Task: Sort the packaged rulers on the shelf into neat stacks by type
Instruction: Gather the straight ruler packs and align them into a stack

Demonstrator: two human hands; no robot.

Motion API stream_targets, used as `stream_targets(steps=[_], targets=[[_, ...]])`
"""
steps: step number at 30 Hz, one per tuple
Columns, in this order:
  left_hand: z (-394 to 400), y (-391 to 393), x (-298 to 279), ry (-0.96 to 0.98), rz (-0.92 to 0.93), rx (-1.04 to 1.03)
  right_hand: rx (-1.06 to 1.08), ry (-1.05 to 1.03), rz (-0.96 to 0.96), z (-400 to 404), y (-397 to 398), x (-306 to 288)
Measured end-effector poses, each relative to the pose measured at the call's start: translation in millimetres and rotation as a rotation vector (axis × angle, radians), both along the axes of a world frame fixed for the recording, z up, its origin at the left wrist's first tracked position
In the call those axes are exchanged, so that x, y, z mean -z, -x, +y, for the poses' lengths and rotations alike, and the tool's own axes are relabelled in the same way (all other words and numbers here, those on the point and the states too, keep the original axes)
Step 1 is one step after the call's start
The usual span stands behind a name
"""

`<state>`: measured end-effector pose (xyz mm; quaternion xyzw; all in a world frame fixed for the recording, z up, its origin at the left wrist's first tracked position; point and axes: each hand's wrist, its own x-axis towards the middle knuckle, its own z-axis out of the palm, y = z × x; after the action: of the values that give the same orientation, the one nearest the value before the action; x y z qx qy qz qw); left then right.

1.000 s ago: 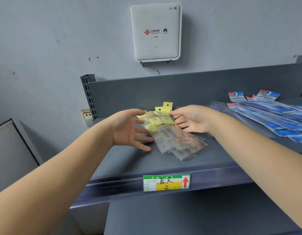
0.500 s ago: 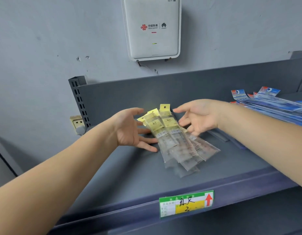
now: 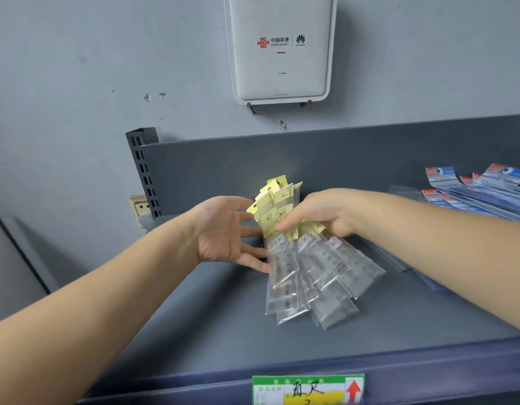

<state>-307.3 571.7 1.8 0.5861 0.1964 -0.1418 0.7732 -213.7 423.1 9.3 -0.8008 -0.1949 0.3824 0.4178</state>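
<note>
Spanning the lower view, the dark grey metal shelf [image 3: 212, 340] carries both ruler types. The stack of blue-carded packaged rulers [image 3: 480, 194] lies at 2 o'clock, well apart from the hands. The fan of clear-sleeved rulers with yellow header cards [image 3: 308, 270] sits at centre, lower ends spread toward 5 o'clock. The right hand [image 3: 320, 213] grips the fan near the yellow cards, fingers curled round it. The left hand [image 3: 223, 232], fingers straight and spread, touches the fan's 9 o'clock edge.
</note>
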Motion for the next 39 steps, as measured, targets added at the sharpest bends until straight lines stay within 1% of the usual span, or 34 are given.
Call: stream_targets(steps=[4,8,9,11,13,15,17,19,23,26,29,31,33,36,39], targets=[[-8,4,-1,-0.005,-0.047,0.026,-0.017,-0.048,-0.142,7,7,1],[-12,7,-4,-0.103,-0.081,0.014,0.011,-0.141,-0.160,10,5,10],[-13,8,-4,-0.133,-0.099,-0.012,0.023,-0.185,-0.146,8,5,12],[-14,8,-6,-0.211,-0.159,-0.142,0.026,-0.278,-0.127,5,6,13],[-14,9,-8,-0.329,-0.242,-0.295,-0.006,-0.394,-0.132,3,9,10],[-15,10,-15,-0.327,-0.352,-0.357,-0.056,-0.526,-0.210,1,13,3],[-18,14,-25,-0.260,-0.498,-0.327,-0.094,-0.644,-0.311,0,19,-7],[-22,18,-35,-0.328,-0.647,-0.286,-0.124,-0.739,-0.379,2,24,-17],[-28,18,-47,-0.489,-0.883,-0.318,-0.095,-0.801,-0.511,8,31,-32],[-29,22,-49,-0.539,-1.000,-0.296,-0.100,-0.809,-0.535,10,33,-33],[-30,27,-32,-0.598,-1.015,-0.240,-0.120,-0.736,-0.563,8,35,-17],[-32,28,-19,-0.603,-0.991,-0.211,-0.124,-0.687,-0.567,6,36,-6],[-33,26,-14,-0.598,-0.955,-0.209,-0.099,-0.681,-0.547,5,38,-2],[-33,22,-13,-0.558,-0.929,-0.222,-0.069,-0.673,-0.539,5,42,5],[-35,19,-12,-0.476,-0.919,-0.223,-0.029,-0.656,-0.562,7,45,11]])
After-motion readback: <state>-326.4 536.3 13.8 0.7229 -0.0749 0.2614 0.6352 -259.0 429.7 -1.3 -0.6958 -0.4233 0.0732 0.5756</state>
